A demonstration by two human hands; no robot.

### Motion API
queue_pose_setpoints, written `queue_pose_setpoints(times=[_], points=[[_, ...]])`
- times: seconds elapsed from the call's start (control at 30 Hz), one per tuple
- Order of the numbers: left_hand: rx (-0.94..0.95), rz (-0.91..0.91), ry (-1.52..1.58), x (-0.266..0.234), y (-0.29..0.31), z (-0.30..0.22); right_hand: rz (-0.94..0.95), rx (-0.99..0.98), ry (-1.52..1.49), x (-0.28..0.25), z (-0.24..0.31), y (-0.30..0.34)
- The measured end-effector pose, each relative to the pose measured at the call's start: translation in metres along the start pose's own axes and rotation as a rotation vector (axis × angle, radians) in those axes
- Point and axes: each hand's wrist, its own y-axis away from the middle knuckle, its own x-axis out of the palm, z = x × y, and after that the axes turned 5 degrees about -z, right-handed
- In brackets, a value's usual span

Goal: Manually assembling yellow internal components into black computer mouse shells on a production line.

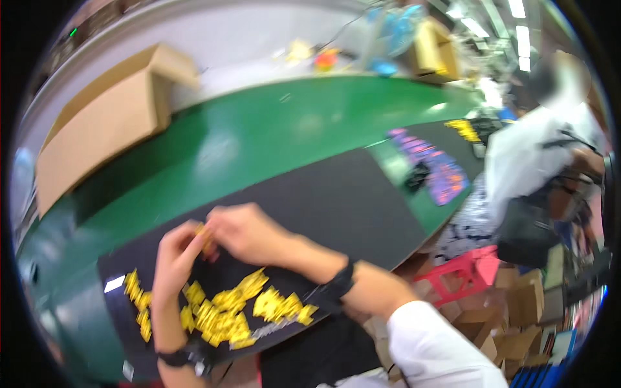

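Note:
Both my hands are raised over a black mat, and their fingers meet. My left hand is closed with thumb and fingertips on a small yellowish-orange piece, blurred and mostly covered by fingers. From the other side my right hand pinches at the same piece, its fingertips smeared by motion. Below them on the mat lies a loose heap of small yellow packets. A short row of similar yellow packets lies left of my left forearm. Thin clear or silvery strips lie by the heap's near edge.
The mat rests on a green table. An open cardboard box stands at the far left, another box at the back. To the right lie a purple patterned cloth and a person in white sits near a red stool.

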Motion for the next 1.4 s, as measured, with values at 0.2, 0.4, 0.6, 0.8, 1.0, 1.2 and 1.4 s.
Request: queue_pose_setpoints(times=[0.2,0.4,0.6,0.8,1.0,1.2,1.4], points=[[0.070,-0.098,-0.234,0.013,-0.005,-0.008,0.069,0.012,0.234,-0.013,0.022,0.001],[-0.009,-0.054,0.025,0.002,-0.003,-0.007,0.035,0.030,0.236,-0.010,0.010,-0.004],[-0.002,-0.067,-0.149,0.005,-0.003,-0.001,0.105,-0.026,0.284,-0.009,0.017,-0.002],[-0.018,-0.047,-0.138,0.006,-0.006,0.000,0.105,-0.015,0.241,-0.003,0.015,0.001],[0.038,-0.057,-0.019,0.004,-0.006,0.001,0.055,0.080,0.316,-0.014,0.009,-0.004],[0.061,-0.094,-0.197,0.006,-0.005,0.000,0.124,0.068,0.282,-0.009,0.019,-0.001],[0.038,-0.077,-0.200,0.002,-0.006,0.003,0.169,-0.040,0.246,-0.007,0.025,-0.002]])
